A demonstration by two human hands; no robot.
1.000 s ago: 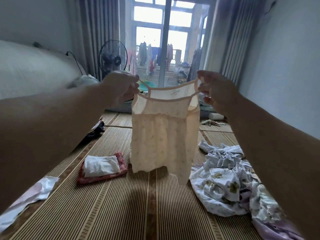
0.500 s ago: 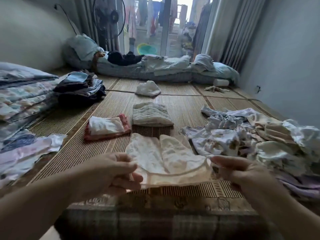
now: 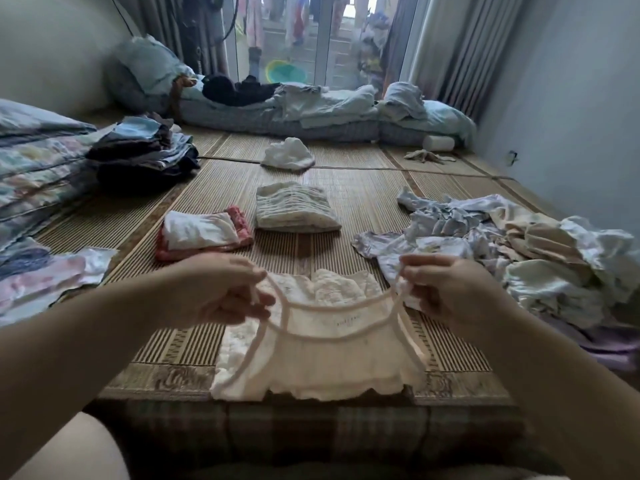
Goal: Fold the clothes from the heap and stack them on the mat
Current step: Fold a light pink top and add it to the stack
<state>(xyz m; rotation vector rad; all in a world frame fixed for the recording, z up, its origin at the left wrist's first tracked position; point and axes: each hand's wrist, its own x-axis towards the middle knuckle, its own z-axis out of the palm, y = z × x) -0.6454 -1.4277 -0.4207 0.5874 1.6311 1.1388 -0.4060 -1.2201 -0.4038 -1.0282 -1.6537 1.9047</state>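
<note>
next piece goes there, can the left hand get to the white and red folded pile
Probably yes: the folded pile lies on the mat just beyond the left hand, nothing between them. That hand pinches the peach top by a strap, so it is not free.

Soft daylight enters through the glass door [image 3: 304,39] at the far end of the room, leaving the mat [image 3: 363,188] evenly but dimly lit, its shadows faint. The wide-angle lens bows the walls [image 3: 571,98] and swells my forearms [image 3: 86,341] at the lower edges. Motion blur smears my left hand [image 3: 221,292].
</note>
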